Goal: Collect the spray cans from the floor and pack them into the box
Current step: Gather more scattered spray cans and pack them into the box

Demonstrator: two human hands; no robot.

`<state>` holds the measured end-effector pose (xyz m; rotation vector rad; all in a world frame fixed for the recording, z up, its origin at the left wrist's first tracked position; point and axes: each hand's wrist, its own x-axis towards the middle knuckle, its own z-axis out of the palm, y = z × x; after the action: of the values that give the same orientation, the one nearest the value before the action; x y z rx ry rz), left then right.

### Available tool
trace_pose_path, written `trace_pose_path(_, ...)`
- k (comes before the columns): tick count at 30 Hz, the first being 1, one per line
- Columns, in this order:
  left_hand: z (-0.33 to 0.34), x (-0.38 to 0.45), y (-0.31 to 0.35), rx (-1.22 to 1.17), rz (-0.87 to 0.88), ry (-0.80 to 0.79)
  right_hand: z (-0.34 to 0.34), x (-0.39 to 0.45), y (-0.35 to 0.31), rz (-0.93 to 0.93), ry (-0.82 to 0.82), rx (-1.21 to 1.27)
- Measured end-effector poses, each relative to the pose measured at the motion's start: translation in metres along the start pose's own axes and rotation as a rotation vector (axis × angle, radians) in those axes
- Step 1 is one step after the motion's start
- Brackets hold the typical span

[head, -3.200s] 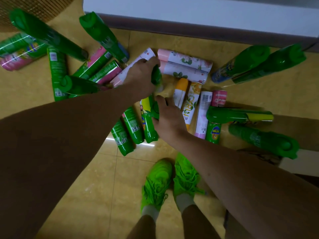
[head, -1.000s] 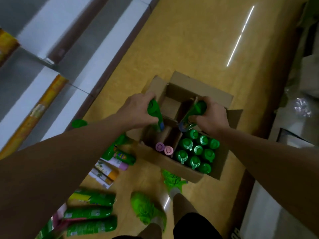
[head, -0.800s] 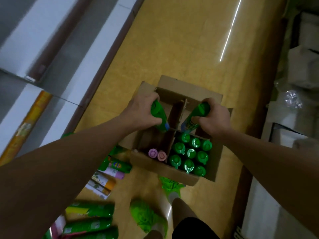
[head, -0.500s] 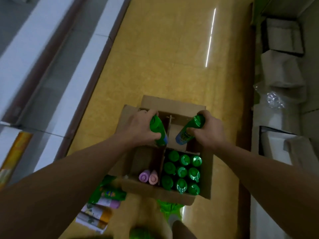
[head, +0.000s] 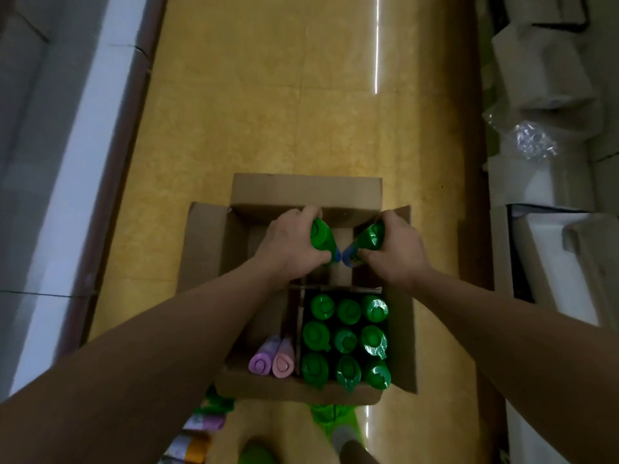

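An open cardboard box [head: 204, 249] stands on the yellow floor, split by dividers. My left hand [head: 288, 244] grips a green spray can [head: 322, 236] and my right hand [head: 395, 252] grips another green spray can [head: 368, 237]. Both cans tilt inward over the box's far compartments, their lower ends almost meeting. The near right compartment holds several upright green-capped cans [head: 346, 339]. A purple-capped can [head: 259, 363] and a pink-capped can [head: 283, 363] stand in the near left compartment.
A few loose cans [head: 197, 437] lie on the floor at the bottom left, below the box. My green shoes [head: 330, 413] are just before the box. White boxes and crumpled plastic [head: 532, 142] line the right side. A white ledge [head: 83, 155] runs along the left.
I turned from the pile of cans on the floor to the box, carrying one green can in each hand. Both cans have come lower and closer together over the far compartments.
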<state>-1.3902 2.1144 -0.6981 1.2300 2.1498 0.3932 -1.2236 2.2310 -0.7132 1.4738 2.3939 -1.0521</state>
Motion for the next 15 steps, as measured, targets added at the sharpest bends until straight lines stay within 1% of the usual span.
trace_pose_path(7,0.084,0.033,-0.028,0.007,-0.013,-0.082,0.055,0.028,0.05,-0.029,-0.11,-0.164)
trace_pose_path(10,0.11,0.043,-0.038,0.008,-0.022,-0.104,0.073,0.036,0.062,-0.041,-0.172,-0.23)
trace_pose_path(15,0.141,0.054,-0.044,-0.018,-0.017,-0.119,0.098,0.047,0.075,-0.033,-0.202,-0.28)
